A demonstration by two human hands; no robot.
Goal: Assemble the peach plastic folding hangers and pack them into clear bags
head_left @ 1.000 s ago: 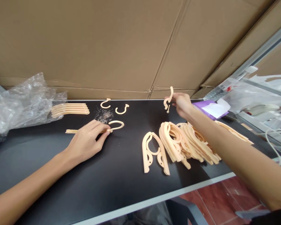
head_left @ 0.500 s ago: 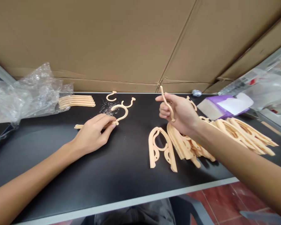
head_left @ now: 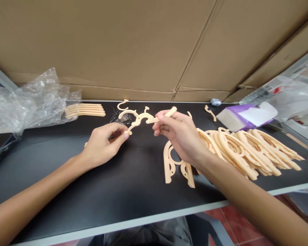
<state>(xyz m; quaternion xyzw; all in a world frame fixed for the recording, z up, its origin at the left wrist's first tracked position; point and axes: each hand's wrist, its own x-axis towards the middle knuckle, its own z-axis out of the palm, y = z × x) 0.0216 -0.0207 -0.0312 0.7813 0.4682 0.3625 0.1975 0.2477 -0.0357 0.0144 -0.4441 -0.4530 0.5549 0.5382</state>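
Note:
My left hand [head_left: 104, 141] is closed, pinching the base of a pale peach plastic hanger hook [head_left: 127, 113] with thumb and fingers. A hanger arm lies mostly hidden in that palm. In my closed right hand [head_left: 178, 133] is another peach hanger arm [head_left: 143, 118], gripped by its straight end. The arm's curved end meets or overlaps the hook in front of my left fingertips; whether they are joined I cannot tell. Behind them a loose hook [head_left: 122, 105] lies on the black table, with another small hook end [head_left: 146, 109] beside it.
Folded hangers [head_left: 236, 150] lie overlapping on the right, with one hanger [head_left: 167, 164] below my right hand. Several hanger arms [head_left: 86, 110] are stacked at the left by clear plastic wrap [head_left: 38, 102]. A purple tissue pack [head_left: 243, 116] and cardboard wall [head_left: 133, 44] are behind.
My right hand has moved left, bringing its hanger arm up to the hook in my left hand. My left hand has stayed nearly in place.

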